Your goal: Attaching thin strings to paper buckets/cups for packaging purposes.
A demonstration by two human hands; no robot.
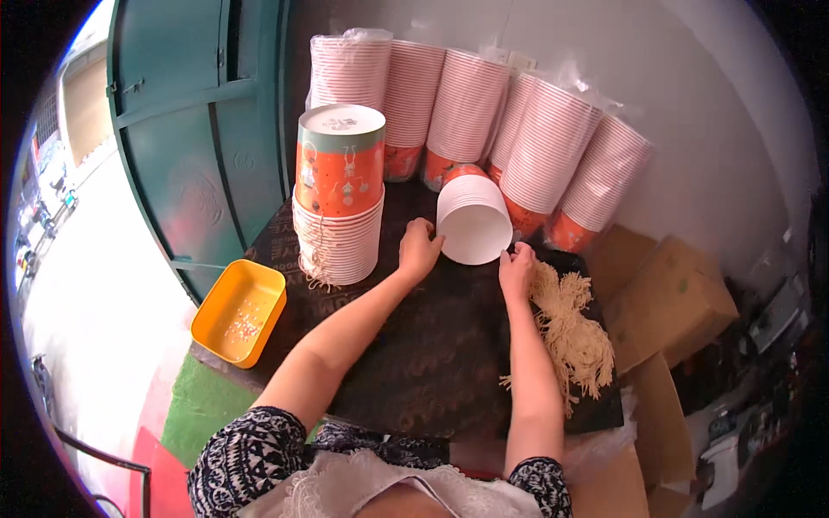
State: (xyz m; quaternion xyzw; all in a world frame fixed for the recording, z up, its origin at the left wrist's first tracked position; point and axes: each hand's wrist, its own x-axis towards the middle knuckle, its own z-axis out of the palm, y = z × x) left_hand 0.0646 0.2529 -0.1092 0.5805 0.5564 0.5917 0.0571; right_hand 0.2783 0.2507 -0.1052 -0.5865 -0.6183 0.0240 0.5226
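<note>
A short stack of paper buckets point(473, 226) lies tipped on the dark table, its white open mouth facing me and its orange side behind. My left hand point(420, 251) has its curled fingers at the left of the rim. At the lower right of the rim, my right hand point(517, 273) pinches the edge between thumb and fingers. Beside my right wrist lies a bundle of beige cords point(573, 332). To the left stands an upside-down bucket stack point(341, 186), orange and green on top, with cord ends hanging down its pale rims.
Several tall plastic-wrapped bucket stacks point(466, 104) line the back wall. A yellow tray point(275, 315) with small pale bits sits at the table's left edge. Cardboard boxes point(678, 298) lie on the right. A green metal door point(186, 147) stands at the left.
</note>
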